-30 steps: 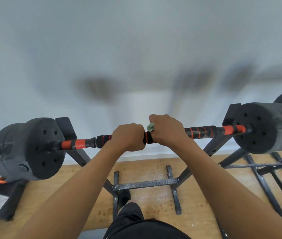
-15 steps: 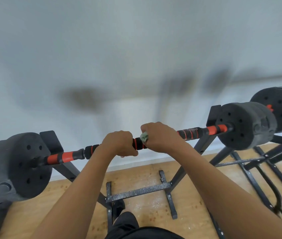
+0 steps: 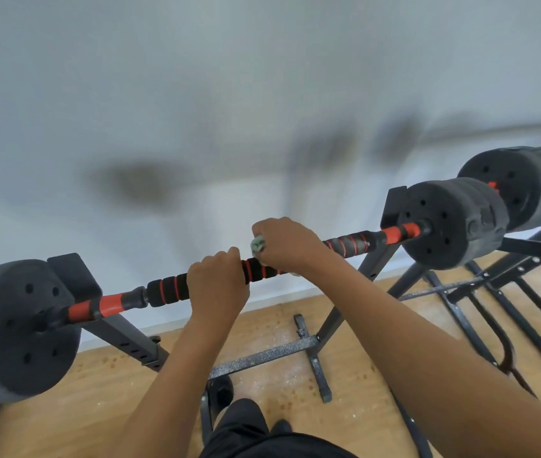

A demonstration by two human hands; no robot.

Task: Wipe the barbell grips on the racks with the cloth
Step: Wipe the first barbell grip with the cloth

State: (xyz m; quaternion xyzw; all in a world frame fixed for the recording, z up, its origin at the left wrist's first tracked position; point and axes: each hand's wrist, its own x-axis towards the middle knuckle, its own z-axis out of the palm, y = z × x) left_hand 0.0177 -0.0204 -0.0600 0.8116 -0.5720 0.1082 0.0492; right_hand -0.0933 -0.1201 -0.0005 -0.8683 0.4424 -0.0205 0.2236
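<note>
- Barbell grip (image 3: 170, 289), black foam with red rings, lay across the rack (image 3: 123, 335), running from the left weight plate (image 3: 21, 325) up toward the right.
- Left hand (image 3: 217, 285) sat over the foam from above, fingers clamped round it.
- Cloth (image 3: 257, 243), a pale wad, peeked out beside the right hand (image 3: 287, 246), whose fingers were closed round cloth and grip together.
- To wipe well, I judged the left hand should stop the bar rolling while the right slid the cloth along the ribbed section (image 3: 348, 244), twisting to reach the underside.
- A second barbell (image 3: 523, 183) sat at the far right.
</note>
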